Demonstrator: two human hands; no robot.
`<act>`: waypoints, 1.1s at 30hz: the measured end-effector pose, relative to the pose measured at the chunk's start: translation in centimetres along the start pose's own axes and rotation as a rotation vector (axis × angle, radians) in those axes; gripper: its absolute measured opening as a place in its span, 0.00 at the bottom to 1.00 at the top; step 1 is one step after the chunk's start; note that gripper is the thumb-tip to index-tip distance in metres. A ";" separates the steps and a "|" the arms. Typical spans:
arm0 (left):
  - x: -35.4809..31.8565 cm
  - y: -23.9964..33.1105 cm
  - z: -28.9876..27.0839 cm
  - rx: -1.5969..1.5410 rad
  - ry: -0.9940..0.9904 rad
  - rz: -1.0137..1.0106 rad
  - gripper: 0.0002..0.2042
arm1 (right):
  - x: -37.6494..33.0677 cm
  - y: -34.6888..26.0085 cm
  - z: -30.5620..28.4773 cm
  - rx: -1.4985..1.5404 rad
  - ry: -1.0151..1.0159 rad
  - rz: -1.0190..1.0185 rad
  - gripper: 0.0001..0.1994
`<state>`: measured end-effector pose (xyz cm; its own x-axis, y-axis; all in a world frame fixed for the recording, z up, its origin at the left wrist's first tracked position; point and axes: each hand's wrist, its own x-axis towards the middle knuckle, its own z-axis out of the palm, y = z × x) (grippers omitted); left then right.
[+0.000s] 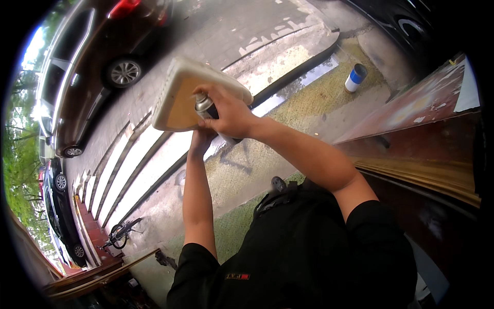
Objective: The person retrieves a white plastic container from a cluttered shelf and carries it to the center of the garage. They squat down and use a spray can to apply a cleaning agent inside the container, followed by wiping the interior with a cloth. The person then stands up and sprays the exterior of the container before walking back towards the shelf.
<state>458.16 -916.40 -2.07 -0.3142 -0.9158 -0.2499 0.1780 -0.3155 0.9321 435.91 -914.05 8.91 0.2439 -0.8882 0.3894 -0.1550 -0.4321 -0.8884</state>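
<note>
My right hand (231, 110) is closed around a spray can (207, 107) with a silver top and a dark body, its index finger bent over the nozzle. Just beyond it, a thick, rounded rectangular panel (177, 105) is held up in the air, cream-white at the rim and tan on the face towards me. My left hand (202, 136) is raised under the panel's lower edge, bearing it up; most of its fingers are hidden behind the can and my right hand.
A blue-and-white cylindrical can (355, 79) stands on the wet, yellowish ground to the right. White steps (123, 175) run along the left, near a bicycle (121, 236). Beyond are a brown car (92, 67) and a dark car (406, 20). A worn reddish board (411, 100) is close on my right.
</note>
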 end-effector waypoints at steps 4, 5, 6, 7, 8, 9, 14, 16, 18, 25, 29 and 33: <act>0.5 -1.9 -1.8 0.018 -0.030 0.107 0.30 | -0.4 -0.4 -0.8 -0.141 -0.195 0.051 0.36; 0.6 -1.9 -1.5 0.017 -0.050 0.147 0.31 | -0.7 -0.1 -0.5 -0.232 -0.201 0.027 0.36; 0.7 -1.3 -0.8 -0.007 -0.027 0.098 0.33 | -0.7 -0.1 -0.7 -0.267 -0.220 0.012 0.35; 0.7 -0.7 -0.2 -0.035 -0.003 0.048 0.35 | -0.7 -0.3 -1.2 -0.286 -0.245 0.008 0.35; 0.5 -0.5 -0.9 -0.013 0.003 0.058 0.34 | -0.5 -1.1 -1.7 -0.308 -0.265 0.011 0.35; 0.5 0.2 0.6 -0.006 -0.001 0.024 0.34 | -0.7 -1.2 -2.5 -0.325 -0.280 0.037 0.34; 0.2 -1.2 -1.4 0.038 -0.010 0.130 0.30 | -1.6 0.6 -3.2 -0.439 -0.174 0.038 0.34; 0.1 -2.9 -4.3 0.081 0.052 0.090 0.26 | -2.2 -0.3 -3.7 -0.468 -0.146 0.067 0.34; -0.4 -3.3 -4.1 0.034 0.104 0.080 0.23 | -2.4 -1.3 -4.4 -0.497 -0.154 0.097 0.34; -0.9 -2.7 -4.2 0.107 0.136 0.118 0.29 | -3.2 -2.5 -4.1 -0.564 -0.238 0.144 0.35; -0.7 -3.2 -3.8 0.081 0.140 0.112 0.30 | -4.2 -2.2 -3.2 -0.418 -0.198 0.123 0.34; -0.9 -3.2 -2.3 0.067 0.121 0.122 0.25 | -5.0 -3.3 -2.4 -0.360 -0.215 0.103 0.34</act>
<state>460.04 -915.09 -5.46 -0.1790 -0.9708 -0.1598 0.1441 -0.1865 0.9718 432.93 -908.57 10.48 0.3975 -0.8932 0.2102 -0.5037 -0.4039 -0.7637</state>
